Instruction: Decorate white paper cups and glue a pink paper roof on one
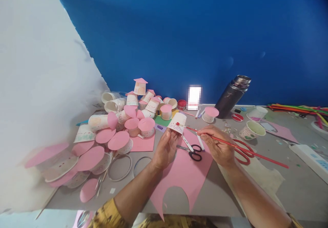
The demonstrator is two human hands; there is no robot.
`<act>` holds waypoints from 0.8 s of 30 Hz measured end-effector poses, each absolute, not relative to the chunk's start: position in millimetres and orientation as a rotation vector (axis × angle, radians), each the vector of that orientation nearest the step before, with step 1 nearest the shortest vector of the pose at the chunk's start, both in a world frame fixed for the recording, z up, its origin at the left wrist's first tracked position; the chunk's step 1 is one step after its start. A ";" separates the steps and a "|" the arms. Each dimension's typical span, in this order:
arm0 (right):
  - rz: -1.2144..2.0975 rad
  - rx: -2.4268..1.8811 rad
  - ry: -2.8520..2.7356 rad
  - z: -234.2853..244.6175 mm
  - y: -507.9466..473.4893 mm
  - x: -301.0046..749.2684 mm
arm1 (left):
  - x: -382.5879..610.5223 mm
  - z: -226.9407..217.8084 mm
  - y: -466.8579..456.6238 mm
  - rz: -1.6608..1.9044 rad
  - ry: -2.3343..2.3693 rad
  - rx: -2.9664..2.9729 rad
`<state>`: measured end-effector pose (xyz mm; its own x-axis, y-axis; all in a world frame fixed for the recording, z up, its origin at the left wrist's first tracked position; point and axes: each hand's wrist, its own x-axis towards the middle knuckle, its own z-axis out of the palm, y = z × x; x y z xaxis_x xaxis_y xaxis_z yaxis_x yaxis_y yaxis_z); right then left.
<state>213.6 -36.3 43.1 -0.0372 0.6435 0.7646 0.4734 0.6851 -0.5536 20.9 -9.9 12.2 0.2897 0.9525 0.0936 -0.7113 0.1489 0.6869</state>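
My left hand (166, 146) grips a white paper cup (176, 119) by its lower rim, the cup upside down and tilted. Purple strokes and a red patch mark its side. In my right hand (217, 144) is a long red paintbrush (258, 155), its red-coated tip against the cup wall. Beneath my hands lie black-handled scissors (196, 152), a white marker (188, 143) and a cut sheet of pink paper (184, 173). Red-handled scissors (243, 152) rest under the brush, beside my right hand.
Many paper cups with pink paper tops (119, 139) are heaped on the left. An open red paint jar (181, 104) stands at the back. To the right are a dark flask (232, 96), a patterned cup (252, 130), a power strip (310, 159) and coloured pipe cleaners (294, 108).
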 end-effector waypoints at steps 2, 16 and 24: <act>0.162 -0.914 -1.671 42.4 -36.5 214.4 | 21.1 12.3 -10.0 1.249 0.409 0.700; 0.174 -0.919 -1.655 43.4 -35.7 215.0 | 20.5 14.1 -7.3 1.241 0.407 0.458; 0.160 -0.923 -1.641 44.7 -36.3 218.7 | 17.4 23.0 -5.8 1.183 0.380 0.331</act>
